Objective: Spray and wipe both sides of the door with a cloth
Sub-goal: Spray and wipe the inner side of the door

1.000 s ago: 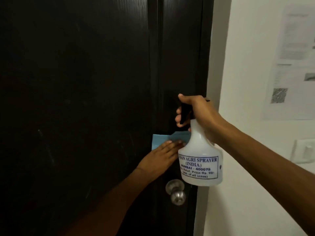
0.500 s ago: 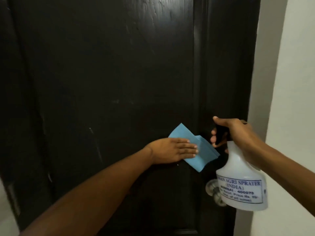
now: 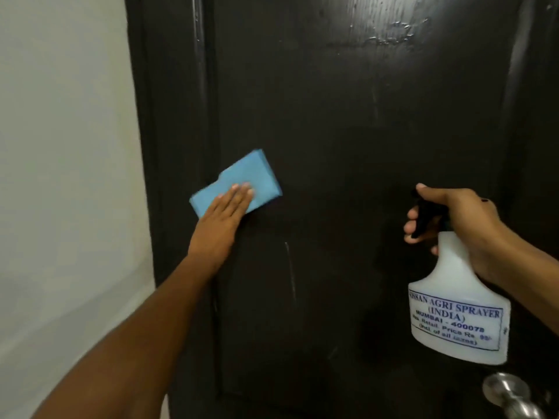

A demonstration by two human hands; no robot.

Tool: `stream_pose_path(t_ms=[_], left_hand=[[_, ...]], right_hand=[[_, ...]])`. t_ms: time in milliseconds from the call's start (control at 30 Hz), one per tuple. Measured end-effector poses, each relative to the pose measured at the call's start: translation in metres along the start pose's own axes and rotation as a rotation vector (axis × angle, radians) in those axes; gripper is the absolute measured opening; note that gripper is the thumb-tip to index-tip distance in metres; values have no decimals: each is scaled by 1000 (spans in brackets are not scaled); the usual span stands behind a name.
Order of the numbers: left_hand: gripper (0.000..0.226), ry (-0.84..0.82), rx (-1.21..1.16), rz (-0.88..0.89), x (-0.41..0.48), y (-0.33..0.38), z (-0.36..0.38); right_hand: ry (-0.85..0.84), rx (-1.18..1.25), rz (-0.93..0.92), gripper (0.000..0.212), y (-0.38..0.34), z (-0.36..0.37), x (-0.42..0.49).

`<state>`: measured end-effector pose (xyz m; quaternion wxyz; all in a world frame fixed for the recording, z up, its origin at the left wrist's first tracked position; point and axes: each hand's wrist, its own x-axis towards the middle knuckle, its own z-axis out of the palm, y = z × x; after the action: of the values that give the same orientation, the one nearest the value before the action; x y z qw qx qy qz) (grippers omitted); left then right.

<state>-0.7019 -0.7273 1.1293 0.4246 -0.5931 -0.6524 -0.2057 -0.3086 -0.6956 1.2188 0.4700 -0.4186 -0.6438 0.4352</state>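
Door wipe, dark door (image 3: 348,146).
Left hand (image 3: 222,219), fingers flat, presses blue cloth (image 3: 239,179) at door's left; right hand (image 3: 462,228) grips spray bottle (image 3: 456,300).

the broad middle of the dark door (image 3: 348,140) lies bare between the left hand (image 3: 220,225), flat on the blue cloth (image 3: 242,176) near the panel's left edge, and the right hand (image 3: 459,225), gripping the spray bottle (image 3: 456,313) at the right. the bottle hangs before the door's lower right, just above the metal knob (image 3: 511,394), which juts out there. at left, the raised frame (image 3: 169,140) and pale wall (image 3: 60,146) bound the panel.
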Motion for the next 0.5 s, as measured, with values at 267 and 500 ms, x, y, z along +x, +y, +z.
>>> stream_pose_path(t_ms=[267,500], left_hand=[[103,138,-756,-823,-26,72,34],[103,157,-823,-814,-4,237,25]], right_hand=[[-84,15,-29,36,-21,55,-11],[-84,2,-72,38,-24,33,-31]])
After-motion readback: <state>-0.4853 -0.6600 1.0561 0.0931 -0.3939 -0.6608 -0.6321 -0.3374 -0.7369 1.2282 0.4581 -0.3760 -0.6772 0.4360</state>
